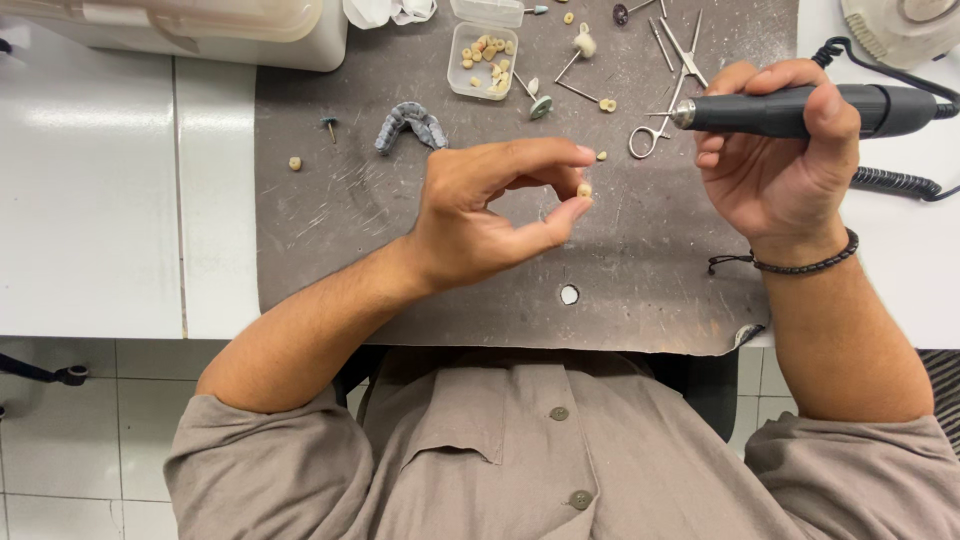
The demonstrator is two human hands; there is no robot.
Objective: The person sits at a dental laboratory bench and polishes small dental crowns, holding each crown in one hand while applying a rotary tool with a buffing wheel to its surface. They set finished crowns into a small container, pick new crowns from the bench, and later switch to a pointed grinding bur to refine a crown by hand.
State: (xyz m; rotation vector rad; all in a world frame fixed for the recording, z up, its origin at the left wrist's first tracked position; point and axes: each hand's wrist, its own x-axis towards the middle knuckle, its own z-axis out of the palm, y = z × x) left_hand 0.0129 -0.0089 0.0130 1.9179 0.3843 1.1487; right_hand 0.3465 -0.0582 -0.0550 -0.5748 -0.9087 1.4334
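Cream tooth piece [584, 189] is pinched between thumb and fingertip of left hand [480, 215], held above grey mat [330, 230]. Black grinding tool [800, 110] is gripped tight by right hand [775, 165], tip pointed left, near tooth piece but apart. Small clear box [482, 62] of tooth pieces, grey jaw mould [410, 122], scissors [665, 95] are laid on mat behind

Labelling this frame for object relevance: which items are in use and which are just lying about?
In use:
left hand pinching a small cream tooth-shaped piece
right hand gripping a black pen-shaped rotary handpiece

Lying about:
clear plastic box of cream pieces
grey arch-shaped dental model
small metal scissors
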